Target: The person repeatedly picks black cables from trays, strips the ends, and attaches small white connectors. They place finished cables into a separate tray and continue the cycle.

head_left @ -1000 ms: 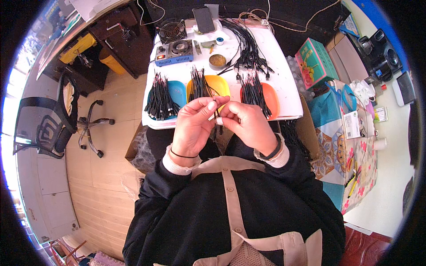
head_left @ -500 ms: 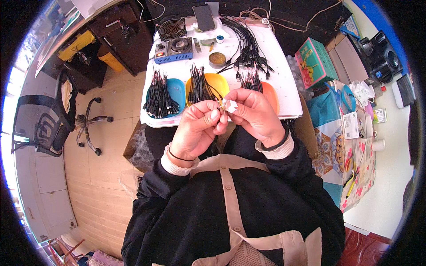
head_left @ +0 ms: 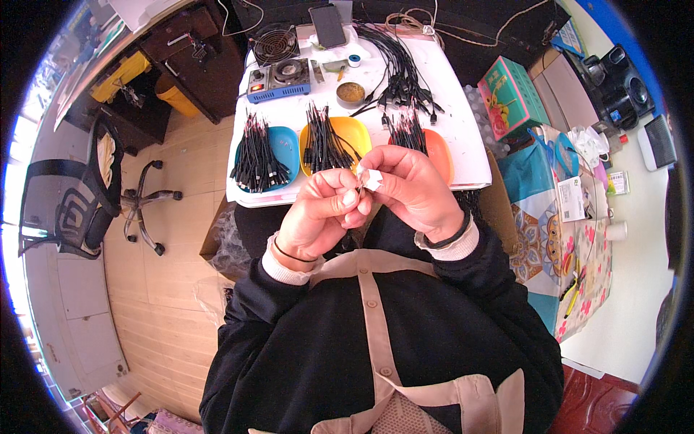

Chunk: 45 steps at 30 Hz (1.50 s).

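Note:
My left hand and my right hand meet in front of my chest, near the table's front edge. Both are closed in a pinch, fingertips almost touching, on a thin dark wire-like piece; most of it is hidden by the fingers. Something white, like tape or paper, sits at my right thumb tip. Just beyond my hands, black cables with thin bare-looking ends lie in bundles on a blue plate, a yellow plate and an orange plate.
On the white table stand a blue soldering-type device, a small fan, a round tin, a phone and more black cables. A green box stands right; an office chair stands left.
My hands stay together in nearly the same place, with small finger shifts around the held piece. The table has shifted slightly up and left in view.

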Each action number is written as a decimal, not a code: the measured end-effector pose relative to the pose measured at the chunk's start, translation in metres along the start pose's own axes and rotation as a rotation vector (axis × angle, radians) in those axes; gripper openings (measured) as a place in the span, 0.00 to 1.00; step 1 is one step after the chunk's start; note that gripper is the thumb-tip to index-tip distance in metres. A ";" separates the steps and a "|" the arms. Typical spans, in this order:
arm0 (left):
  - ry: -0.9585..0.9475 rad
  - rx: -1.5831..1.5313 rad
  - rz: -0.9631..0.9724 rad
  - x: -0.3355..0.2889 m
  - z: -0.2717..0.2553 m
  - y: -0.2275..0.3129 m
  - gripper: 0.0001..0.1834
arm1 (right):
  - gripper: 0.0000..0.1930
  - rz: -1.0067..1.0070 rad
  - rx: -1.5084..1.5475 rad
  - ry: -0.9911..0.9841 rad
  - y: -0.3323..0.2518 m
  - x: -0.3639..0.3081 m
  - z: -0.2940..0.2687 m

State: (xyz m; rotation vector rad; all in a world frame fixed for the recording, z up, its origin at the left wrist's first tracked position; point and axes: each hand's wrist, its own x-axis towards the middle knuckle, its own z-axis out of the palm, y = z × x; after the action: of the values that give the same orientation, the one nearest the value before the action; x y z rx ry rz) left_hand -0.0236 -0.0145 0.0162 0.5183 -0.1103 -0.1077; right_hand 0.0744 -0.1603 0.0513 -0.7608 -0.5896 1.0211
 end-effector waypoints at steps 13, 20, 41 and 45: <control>0.035 0.065 0.020 -0.003 -0.006 -0.001 0.07 | 0.06 -0.420 -1.083 0.155 -0.008 -0.016 0.025; -0.065 -0.014 -0.098 -0.003 -0.007 0.002 0.03 | 0.07 -0.081 -0.485 0.084 -0.009 -0.014 0.011; 0.255 0.672 0.089 0.022 -0.024 -0.039 0.08 | 0.11 0.146 -0.106 0.375 0.030 -0.036 -0.083; 0.334 0.504 0.055 0.036 -0.032 -0.040 0.08 | 0.09 -0.151 -1.305 0.856 0.007 -0.026 -0.155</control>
State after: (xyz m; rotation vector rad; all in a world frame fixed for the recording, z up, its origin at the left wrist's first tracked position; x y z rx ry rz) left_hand 0.0131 -0.0384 -0.0288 1.0274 0.1806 0.0650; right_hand 0.1756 -0.2254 -0.0509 -2.1044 -0.4833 -0.0334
